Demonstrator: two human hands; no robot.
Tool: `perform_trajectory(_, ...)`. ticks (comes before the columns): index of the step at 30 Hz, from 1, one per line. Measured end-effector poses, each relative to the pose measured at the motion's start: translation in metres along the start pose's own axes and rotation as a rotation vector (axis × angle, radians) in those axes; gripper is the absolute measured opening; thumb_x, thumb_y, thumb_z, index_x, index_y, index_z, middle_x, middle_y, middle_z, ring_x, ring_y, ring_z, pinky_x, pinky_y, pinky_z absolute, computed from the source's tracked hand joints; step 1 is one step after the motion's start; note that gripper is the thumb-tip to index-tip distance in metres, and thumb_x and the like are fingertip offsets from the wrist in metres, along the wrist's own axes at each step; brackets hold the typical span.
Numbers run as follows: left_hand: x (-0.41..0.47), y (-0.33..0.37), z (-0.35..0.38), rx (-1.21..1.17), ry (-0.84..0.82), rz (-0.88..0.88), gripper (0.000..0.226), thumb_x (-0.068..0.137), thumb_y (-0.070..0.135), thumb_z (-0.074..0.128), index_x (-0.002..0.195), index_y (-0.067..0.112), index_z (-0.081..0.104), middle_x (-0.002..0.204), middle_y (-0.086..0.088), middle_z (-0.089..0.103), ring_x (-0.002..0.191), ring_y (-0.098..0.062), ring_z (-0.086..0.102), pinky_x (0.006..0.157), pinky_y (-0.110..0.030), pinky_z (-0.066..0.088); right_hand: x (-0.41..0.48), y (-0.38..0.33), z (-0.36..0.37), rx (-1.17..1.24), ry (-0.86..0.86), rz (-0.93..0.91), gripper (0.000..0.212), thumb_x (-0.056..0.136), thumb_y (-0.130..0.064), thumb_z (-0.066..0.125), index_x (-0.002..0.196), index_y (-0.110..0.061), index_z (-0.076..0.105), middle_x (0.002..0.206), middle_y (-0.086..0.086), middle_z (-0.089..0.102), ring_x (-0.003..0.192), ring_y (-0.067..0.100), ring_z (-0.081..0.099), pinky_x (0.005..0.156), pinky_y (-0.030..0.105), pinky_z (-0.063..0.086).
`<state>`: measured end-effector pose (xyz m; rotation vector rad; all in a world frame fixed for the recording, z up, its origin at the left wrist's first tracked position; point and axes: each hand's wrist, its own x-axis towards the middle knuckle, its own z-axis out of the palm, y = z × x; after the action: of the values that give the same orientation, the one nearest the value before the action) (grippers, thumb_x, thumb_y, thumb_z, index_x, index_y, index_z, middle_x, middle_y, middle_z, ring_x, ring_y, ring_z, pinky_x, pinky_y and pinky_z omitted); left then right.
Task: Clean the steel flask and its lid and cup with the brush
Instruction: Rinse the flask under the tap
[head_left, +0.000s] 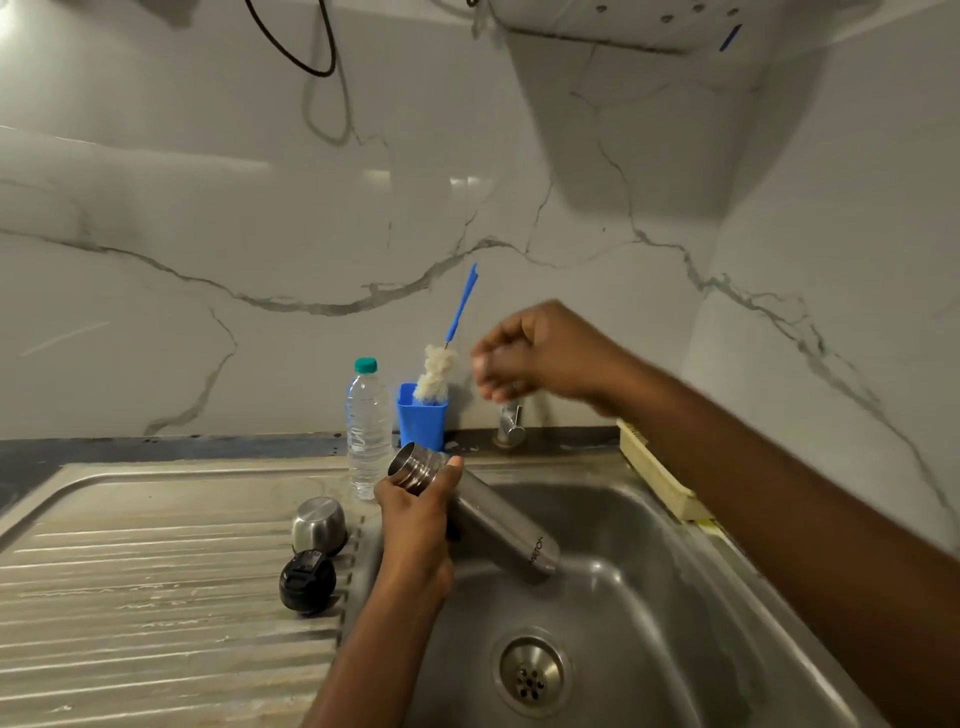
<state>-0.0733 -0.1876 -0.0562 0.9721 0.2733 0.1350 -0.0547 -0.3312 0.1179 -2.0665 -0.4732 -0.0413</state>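
The right hand (524, 353) is smeared by motion blur. Its fingers look curled downward, but whether they pinch anything cannot be told. It hangs in the air above the tap (511, 423), hiding most of it, and sits just beside the bottle brush (439, 371) without clearly touching it. The brush stands head-up in a blue holder (421, 421) at the back edge of the sink, with its lower end hidden inside the holder. Both forearms are cut off by the frame.

The left hand (415, 525) grips the steel flask (498, 525) just below its threaded mouth, fingers wrapped round and thumb lying along the neck, so the palm covers part of the body. The flask is uncapped and tilted over the basin (649, 597), mouth up toward the back left and base low over the bowl.

On the drainboard (156, 571), close to the basin's left edge, the steel cup (318, 524) stands upside down, and the black lid (307, 582) lies just in front of it. A clear water bottle (368, 431) stands at the back edge, beside the holder. A pale scrubbing brush (657, 467) lies along the sink's right edge, partly behind the right arm.
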Motion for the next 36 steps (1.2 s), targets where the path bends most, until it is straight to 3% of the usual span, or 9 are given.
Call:
perform_trajectory(5,-0.012,0.0,0.009,0.105,-0.087,0.047,0.053,0.087,0.009,0.082,0.129,0.019,0.051,0.118,-0.012,0.068,0.108,-0.032,0.066,0.105,-0.062,0.052,-0.058,0.083,0.029,-0.255,0.096,0.024,0.034,0.086,-0.026,0.082,0.119,-0.022,0.075,0.098,-0.009,0.077,0.087,-0.001,0.072,0.088,0.022,0.06)
perform_trajectory(8,-0.018,0.002,0.016,0.12,-0.121,0.059,0.049,0.088,0.006,0.08,0.127,0.02,0.054,0.114,-0.012,0.071,0.111,-0.036,0.069,0.105,-0.064,0.052,-0.075,0.12,0.038,-0.2,0.061,0.043,0.064,0.078,-0.03,0.089,0.136,-0.026,0.064,0.122,-0.019,0.067,0.105,-0.006,0.064,0.095,0.021,0.056)
perform_trajectory(11,-0.013,0.005,0.027,0.134,-0.162,0.023,0.054,0.087,0.009,0.082,0.133,0.018,0.055,0.12,-0.014,0.073,0.109,-0.035,0.072,0.1,-0.065,0.055,-0.083,0.15,0.053,-0.169,0.02,0.091,0.082,0.071,-0.041,0.092,0.14,-0.045,0.048,0.122,-0.031,0.056,0.11,-0.006,0.057,0.094,0.017,0.049)
perform_trajectory(15,-0.003,0.008,0.05,0.277,-0.218,0.021,0.044,0.086,0.012,0.084,0.124,0.011,0.064,0.108,-0.011,0.079,0.095,-0.024,0.077,0.088,-0.056,0.062,-0.083,0.171,0.066,-0.09,0.19,0.101,0.067,0.074,-0.047,0.087,0.123,-0.06,0.043,0.109,-0.036,0.057,0.103,-0.016,0.058,0.083,0.013,0.048)
perform_trajectory(19,0.015,0.003,0.068,0.449,-0.305,-0.02,0.064,0.075,0.038,0.093,0.125,0.011,0.063,0.114,-0.011,0.077,0.105,-0.029,0.074,0.09,-0.059,0.062,-0.08,0.188,0.068,-0.041,0.343,0.143,0.061,0.078,-0.049,0.085,0.13,-0.04,0.055,0.104,-0.025,0.065,0.095,-0.01,0.063,0.071,0.008,0.047)
perform_trajectory(22,0.043,-0.002,0.076,0.399,-0.293,-0.023,0.054,0.087,0.05,0.081,0.119,0.009,0.066,0.106,-0.015,0.075,0.102,-0.033,0.075,0.094,-0.058,0.061,-0.076,0.2,0.066,0.083,0.463,0.216,0.057,0.079,-0.047,0.086,0.127,-0.031,0.061,0.103,-0.016,0.07,0.087,-0.006,0.066,0.066,0.008,0.049)
perform_trajectory(26,0.09,-0.014,0.088,0.596,-0.146,0.187,0.027,0.104,0.031,0.065,0.12,0.01,0.071,0.102,-0.008,0.076,0.098,-0.026,0.075,0.092,-0.044,0.063,-0.073,0.21,0.064,0.137,0.506,0.261,0.052,0.078,-0.046,0.087,0.12,-0.033,0.059,0.105,-0.017,0.068,0.086,-0.005,0.064,0.067,0.011,0.048)
perform_trajectory(30,0.12,-0.022,0.11,0.88,-0.223,0.308,0.024,0.101,0.023,0.07,0.123,0.015,0.074,0.101,0.002,0.075,0.093,-0.016,0.074,0.091,-0.039,0.063,-0.069,0.217,0.067,0.128,0.47,0.276,0.053,0.077,-0.049,0.087,0.118,-0.038,0.055,0.102,-0.02,0.062,0.084,-0.007,0.061,0.062,0.009,0.045)
perform_trajectory(36,0.145,-0.03,0.123,0.988,-0.152,0.325,0.009,0.099,0.015,0.072,0.092,0.013,0.077,0.087,-0.004,0.076,0.081,-0.019,0.075,0.072,-0.029,0.061,-0.065,0.225,0.069,0.099,0.451,0.273,0.047,0.076,-0.052,0.086,0.11,-0.041,0.055,0.091,-0.023,0.063,0.081,-0.007,0.064,0.06,0.007,0.045)
